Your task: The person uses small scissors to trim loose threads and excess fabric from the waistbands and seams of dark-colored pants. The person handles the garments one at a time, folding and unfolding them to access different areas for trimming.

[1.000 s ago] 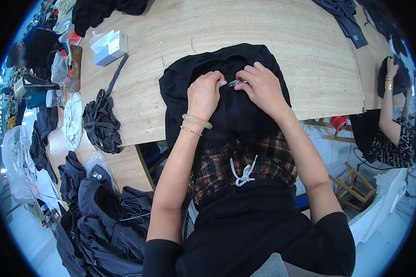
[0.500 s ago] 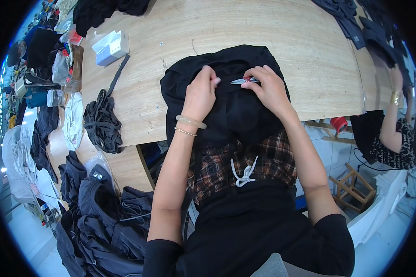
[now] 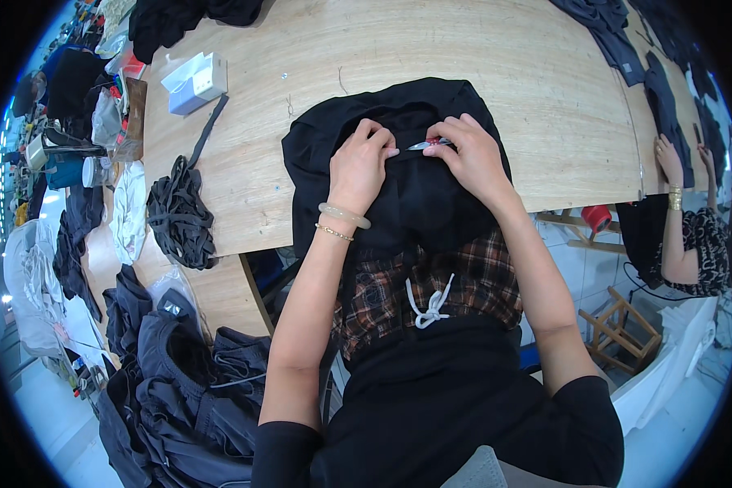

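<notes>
A black garment [image 3: 431, 203] lies bunched over the table's near edge and reaches to my lap. In my right hand [image 3: 473, 159] is a pair of thread snips [image 3: 417, 147], with a red part at the grip and bright blades pointing left. My left hand [image 3: 359, 169] pinches at the garment's fold, its fingertips close to the tips of the blades. Whether a thread lies between those fingertips is too small to tell. Both hands work over the opening in the black cloth, and the left wrist wears a bangle and a thin bracelet.
On the wooden table [image 3: 545, 122] lie a tissue box [image 3: 199, 84] and a heap of black strips [image 3: 179, 215]. Dark garments [image 3: 183, 382] pile up at lower left. Another person's hand [image 3: 669, 159] rests on dark cloth at right, above a wooden stool [image 3: 622, 332].
My left hand has moved down and right, bringing its fingertips to the cloth by the blades. My right hand barely shifts. The other person's arm at right has moved left, and a second hand shows there.
</notes>
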Motion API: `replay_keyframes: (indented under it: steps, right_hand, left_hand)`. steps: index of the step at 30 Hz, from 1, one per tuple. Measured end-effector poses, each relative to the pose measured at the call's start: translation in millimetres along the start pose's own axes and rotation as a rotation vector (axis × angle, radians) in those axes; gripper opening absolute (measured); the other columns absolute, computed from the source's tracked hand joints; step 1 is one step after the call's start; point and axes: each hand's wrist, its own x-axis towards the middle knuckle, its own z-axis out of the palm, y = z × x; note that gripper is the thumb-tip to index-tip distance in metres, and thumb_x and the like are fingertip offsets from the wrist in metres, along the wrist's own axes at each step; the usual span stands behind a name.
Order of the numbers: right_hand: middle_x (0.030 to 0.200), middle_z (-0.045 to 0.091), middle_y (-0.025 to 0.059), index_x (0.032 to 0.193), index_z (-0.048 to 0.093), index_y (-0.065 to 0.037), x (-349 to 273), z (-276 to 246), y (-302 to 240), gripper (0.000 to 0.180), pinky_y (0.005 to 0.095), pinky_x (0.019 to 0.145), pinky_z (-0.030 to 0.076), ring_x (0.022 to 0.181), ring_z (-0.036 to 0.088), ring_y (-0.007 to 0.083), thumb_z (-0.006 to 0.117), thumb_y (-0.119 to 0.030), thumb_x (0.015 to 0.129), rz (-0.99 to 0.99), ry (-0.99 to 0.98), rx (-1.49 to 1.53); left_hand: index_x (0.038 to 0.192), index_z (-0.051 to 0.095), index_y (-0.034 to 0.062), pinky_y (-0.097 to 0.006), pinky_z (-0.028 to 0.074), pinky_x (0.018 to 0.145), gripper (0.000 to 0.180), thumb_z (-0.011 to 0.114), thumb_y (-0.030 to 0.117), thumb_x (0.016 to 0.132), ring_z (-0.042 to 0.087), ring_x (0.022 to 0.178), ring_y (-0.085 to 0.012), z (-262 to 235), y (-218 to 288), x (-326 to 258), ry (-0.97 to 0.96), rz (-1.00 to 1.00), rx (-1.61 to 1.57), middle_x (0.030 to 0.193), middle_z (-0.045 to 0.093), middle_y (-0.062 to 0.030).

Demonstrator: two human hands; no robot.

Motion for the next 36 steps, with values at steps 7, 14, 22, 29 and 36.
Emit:
replay_keyframes:
  steps: [7,14,22,29,36]
  right_hand:
    - [0.084,0.064,0.0032,0.093,0.071,-0.008,1.2,2.3,-5.6,0.019,0.0368,0.076,0.049,0.086,0.057,0.0245,0.076,-0.023,0.083,-0.042,0.009,0.002]
    - [0.083,0.064,0.0032,0.092,0.071,-0.008,3.2,1.4,-8.8,0.019,0.0366,0.075,0.048,0.085,0.057,0.0242,0.077,-0.024,0.083,-0.027,0.012,0.007]
    - [0.082,0.063,0.0032,0.091,0.071,-0.008,3.1,3.1,-11.7,0.019,0.0364,0.075,0.048,0.084,0.057,0.0230,0.076,-0.025,0.085,0.008,0.025,0.040]
    - [0.082,0.063,0.0034,0.090,0.070,-0.007,5.6,7.6,-15.6,0.020,0.0367,0.075,0.048,0.083,0.057,0.0236,0.076,-0.025,0.085,-0.017,0.040,0.014]
    - [0.084,0.065,0.0039,0.091,0.070,-0.008,6.0,8.8,-15.5,0.019,0.0371,0.075,0.049,0.084,0.059,0.0240,0.075,-0.026,0.086,0.022,0.037,0.048]
  left_hand:
    - [0.095,0.064,0.0079,-0.043,0.052,0.071,0.008,0.068,0.014,0.092,0.066,0.086,-0.0339,-1.7,0.7,2.4,-0.014,-0.057,-0.043,0.098,0.063,-0.0073]
    - [0.095,0.062,0.0078,-0.044,0.051,0.070,0.008,0.065,0.015,0.094,0.065,0.085,-0.0357,-1.9,0.4,3.0,-0.015,-0.068,-0.044,0.093,0.063,-0.0099]
    - [0.096,0.056,0.0067,-0.046,0.050,0.068,0.009,0.061,0.014,0.098,0.064,0.084,-0.0382,-2.7,2.7,4.8,-0.007,-0.096,-0.036,0.089,0.064,-0.0128]
    - [0.097,0.053,0.0060,-0.047,0.050,0.068,0.010,0.060,0.013,0.099,0.064,0.086,-0.0395,-2.0,4.3,5.1,-0.008,-0.113,-0.036,0.089,0.065,-0.0136]
    - [0.096,0.055,0.0057,-0.044,0.051,0.068,0.009,0.061,0.012,0.098,0.066,0.083,-0.0351,-0.5,1.8,5.8,-0.014,-0.127,-0.062,0.088,0.065,-0.0121]
